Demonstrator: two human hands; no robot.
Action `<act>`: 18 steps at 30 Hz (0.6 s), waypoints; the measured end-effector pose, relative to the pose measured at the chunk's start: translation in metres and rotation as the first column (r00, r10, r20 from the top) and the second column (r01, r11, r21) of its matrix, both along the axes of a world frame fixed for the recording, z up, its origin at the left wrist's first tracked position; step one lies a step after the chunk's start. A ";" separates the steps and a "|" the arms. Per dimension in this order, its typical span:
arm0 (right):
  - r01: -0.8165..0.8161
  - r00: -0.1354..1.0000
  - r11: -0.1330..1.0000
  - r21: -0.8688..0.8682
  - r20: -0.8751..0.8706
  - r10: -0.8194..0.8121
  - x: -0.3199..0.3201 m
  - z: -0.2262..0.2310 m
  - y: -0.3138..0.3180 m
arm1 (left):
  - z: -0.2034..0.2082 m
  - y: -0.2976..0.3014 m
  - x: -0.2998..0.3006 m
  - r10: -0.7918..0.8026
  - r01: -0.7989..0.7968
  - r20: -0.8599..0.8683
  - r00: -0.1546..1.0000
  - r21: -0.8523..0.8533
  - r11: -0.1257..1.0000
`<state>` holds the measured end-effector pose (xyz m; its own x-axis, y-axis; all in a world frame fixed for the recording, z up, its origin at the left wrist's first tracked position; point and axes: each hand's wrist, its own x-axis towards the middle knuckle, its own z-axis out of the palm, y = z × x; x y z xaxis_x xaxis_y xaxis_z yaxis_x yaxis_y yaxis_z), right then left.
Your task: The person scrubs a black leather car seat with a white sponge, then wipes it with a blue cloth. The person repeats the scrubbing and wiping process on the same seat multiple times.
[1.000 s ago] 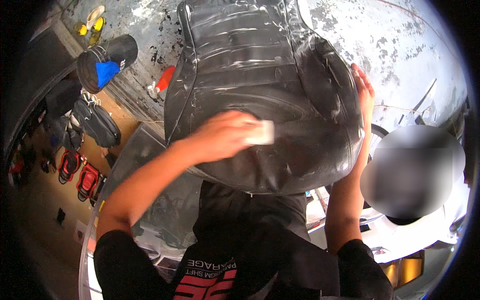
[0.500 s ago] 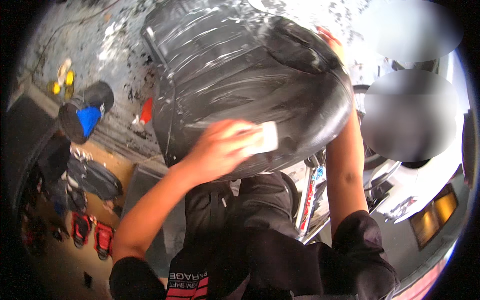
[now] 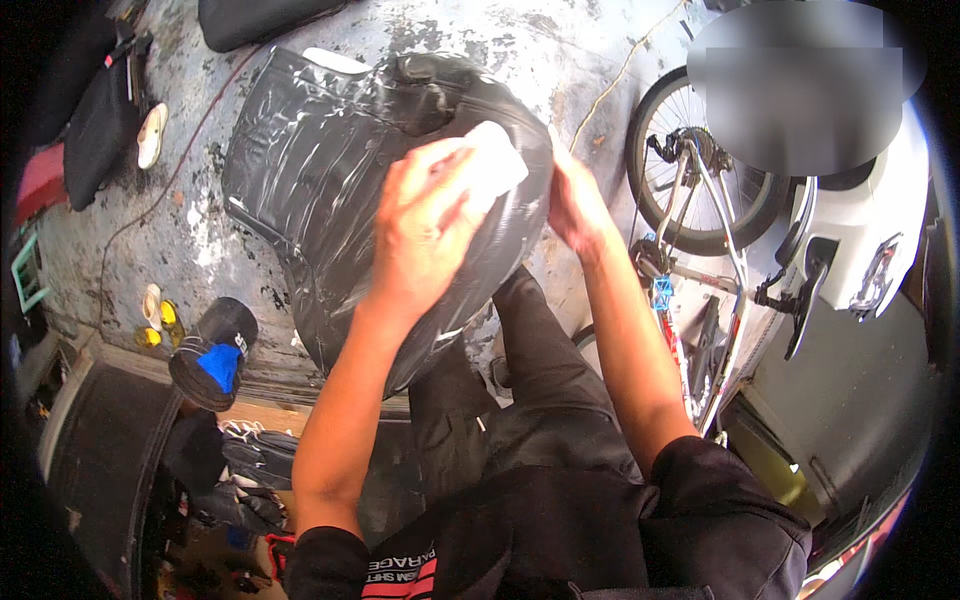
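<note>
A black leather-look seat section (image 3: 330, 180), padded and seamed, is tilted in front of me, its surface streaked with white foam. My left hand (image 3: 425, 225) is closed around a white sponge (image 3: 503, 165) and presses it to the seat's upper right part. Against the seat's right edge lies my right hand (image 3: 577, 205), its fingers partly hidden behind that edge. It steadies the seat there, with the palm side against the rim.
At the left stands a black bucket (image 3: 232, 325) with a blue cloth (image 3: 218, 368) over its side, near yellow-topped bottles (image 3: 152, 335). A bicycle (image 3: 690, 270) lies at the right beside a white vehicle panel (image 3: 880, 190). Another black padded piece (image 3: 260, 18) rests at the far edge.
The seat has turned and sits further left in view. My left hand with the sponge has moved up toward the seat's upper right. My right hand has slid lower along the edge.
</note>
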<state>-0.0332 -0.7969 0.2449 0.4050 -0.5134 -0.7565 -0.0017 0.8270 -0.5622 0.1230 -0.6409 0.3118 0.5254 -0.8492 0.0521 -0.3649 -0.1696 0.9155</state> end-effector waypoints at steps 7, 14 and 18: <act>-0.282 0.901 0.959 -0.023 0.338 0.273 -0.057 0.012 0.008 | 0.049 0.049 -0.048 -0.103 0.058 0.275 0.956 0.165 0.985; -0.268 0.877 0.963 0.018 0.419 0.236 -0.046 0.022 0.007 | 0.058 -0.106 0.011 -0.380 0.035 0.628 0.679 0.490 0.871; -0.183 0.897 0.983 0.031 0.415 0.154 -0.037 0.038 -0.001 | 0.090 -0.129 0.035 -0.661 0.396 0.201 0.722 0.664 0.634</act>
